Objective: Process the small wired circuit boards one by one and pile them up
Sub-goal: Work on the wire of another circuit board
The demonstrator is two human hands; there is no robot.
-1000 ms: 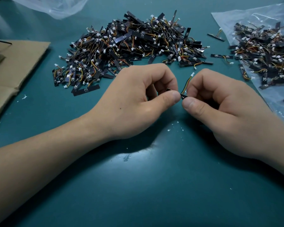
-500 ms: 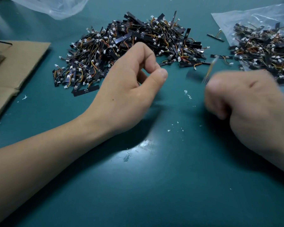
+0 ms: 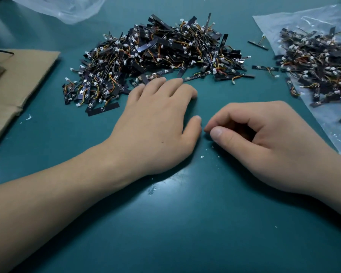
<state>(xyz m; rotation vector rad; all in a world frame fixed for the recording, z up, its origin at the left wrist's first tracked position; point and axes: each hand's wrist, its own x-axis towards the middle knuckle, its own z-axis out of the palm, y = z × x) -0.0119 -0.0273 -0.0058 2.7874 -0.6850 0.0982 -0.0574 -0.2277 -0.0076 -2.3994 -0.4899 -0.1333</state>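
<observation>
While both hands lie low on the teal bench (image 3: 185,223), a sheet of brown cardboard (image 3: 22,81) occupies the far left, well apart from any fingers, and a crumpled clear bag (image 3: 67,8) lies beyond it at the top edge. Next comes the large heap of wired circuit boards (image 3: 156,54), narrow dark strips with coloured leads and white plugs, directly ahead of the left hand (image 3: 156,125). That hand lies palm down with its fingers (image 3: 158,83) straight and slightly spread. Their tips are at the near rim of the heap, on or just against the closest boards; whether they press one cannot be told. Just right of its thumb, the right hand (image 3: 268,140) is curled, thumb tip meeting index fingertip, and nothing shows between them. White crumbs (image 3: 202,157) dot the bench on the near side of those fingertips. Beyond the right-hand fingers, a few loose boards (image 3: 265,68) lie between the heaps, and a second heap (image 3: 319,64) rests on a flat clear bag (image 3: 283,22) at the far right.
</observation>
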